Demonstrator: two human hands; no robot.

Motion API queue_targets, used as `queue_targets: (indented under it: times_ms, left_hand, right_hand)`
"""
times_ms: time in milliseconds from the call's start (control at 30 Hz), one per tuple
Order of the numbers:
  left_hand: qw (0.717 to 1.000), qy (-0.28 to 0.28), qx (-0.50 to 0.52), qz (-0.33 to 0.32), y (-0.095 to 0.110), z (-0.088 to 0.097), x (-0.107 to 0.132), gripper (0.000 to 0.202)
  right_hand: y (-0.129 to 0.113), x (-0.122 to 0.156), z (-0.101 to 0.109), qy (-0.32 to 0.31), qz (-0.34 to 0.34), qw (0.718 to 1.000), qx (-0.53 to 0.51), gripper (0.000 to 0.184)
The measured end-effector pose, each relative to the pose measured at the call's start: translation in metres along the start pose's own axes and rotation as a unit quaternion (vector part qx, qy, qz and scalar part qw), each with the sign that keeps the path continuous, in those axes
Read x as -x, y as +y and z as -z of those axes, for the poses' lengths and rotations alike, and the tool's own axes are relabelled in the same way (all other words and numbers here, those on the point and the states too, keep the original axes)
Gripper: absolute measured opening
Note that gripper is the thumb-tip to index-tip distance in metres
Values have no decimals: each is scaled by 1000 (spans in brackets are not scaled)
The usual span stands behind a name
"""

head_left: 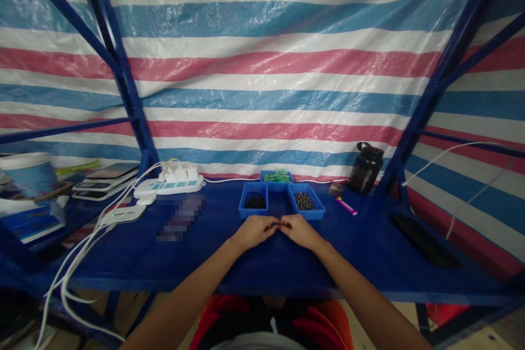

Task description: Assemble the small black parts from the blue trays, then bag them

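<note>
My left hand [255,231] and my right hand [302,231] meet above the blue table, fingertips brought together in a pinch. Whatever is between them, if anything, is too small to make out. Just beyond my left hand sits a blue bin [241,212] of small black pieces [255,201]. Beyond my right hand is another blue bin [322,212], holding small dark and silvery pieces [304,202]. Behind these two stands a third blue bin [280,187] with green-looking packets or pieces [277,176].
On the right are a dark bottle [366,168], a pink lighter-like stick [346,206] and a flat black object [425,240]. Leftward lie a power strip [170,183], white cables [88,235], a blurred-out flat item [181,217], stacked phones [104,181] and a paper cup [30,175].
</note>
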State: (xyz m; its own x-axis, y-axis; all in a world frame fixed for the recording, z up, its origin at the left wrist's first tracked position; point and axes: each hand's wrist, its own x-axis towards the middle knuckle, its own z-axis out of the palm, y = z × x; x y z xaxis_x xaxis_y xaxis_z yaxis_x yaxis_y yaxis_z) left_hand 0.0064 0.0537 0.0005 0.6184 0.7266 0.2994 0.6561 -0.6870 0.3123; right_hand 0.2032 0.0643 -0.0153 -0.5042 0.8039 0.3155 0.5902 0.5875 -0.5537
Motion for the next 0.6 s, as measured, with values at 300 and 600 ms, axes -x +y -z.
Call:
queue_targets:
  times_ms: [300,600]
  left_hand:
    - [996,-5,-51,70,-2,-2,0,19]
    - [997,-21,-55,57,-3,-4,0,20]
  right_hand:
    - [0,2,4,-1,-10,1000,-15,14]
    - [-4,2,3,44,9,999,-26,15]
